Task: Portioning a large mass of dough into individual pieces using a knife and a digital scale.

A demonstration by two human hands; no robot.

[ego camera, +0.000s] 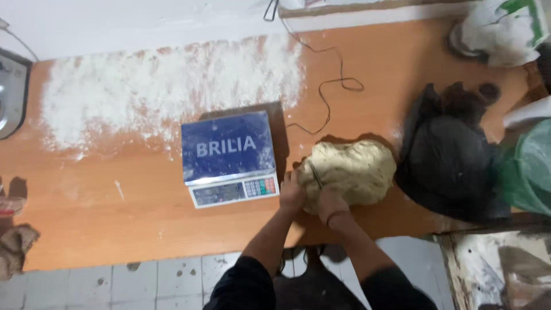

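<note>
Pale, seed-flecked dough mass [351, 170] lies on the orange-brown wooden tabletop [115, 218], right of the blue-topped digital scale [228, 156]; left hand [291, 195] presses curled against its left edge, right hand [332, 205] is closed around a thin dark blade [315, 175] set into the dough. Flour patch [166, 86] covers the far tabletop by the white wall, black bag [445, 155] just right of the dough. The near table edge meets the grey tiled floor [149, 281]; open tabletop lies left of the scale.
</note>
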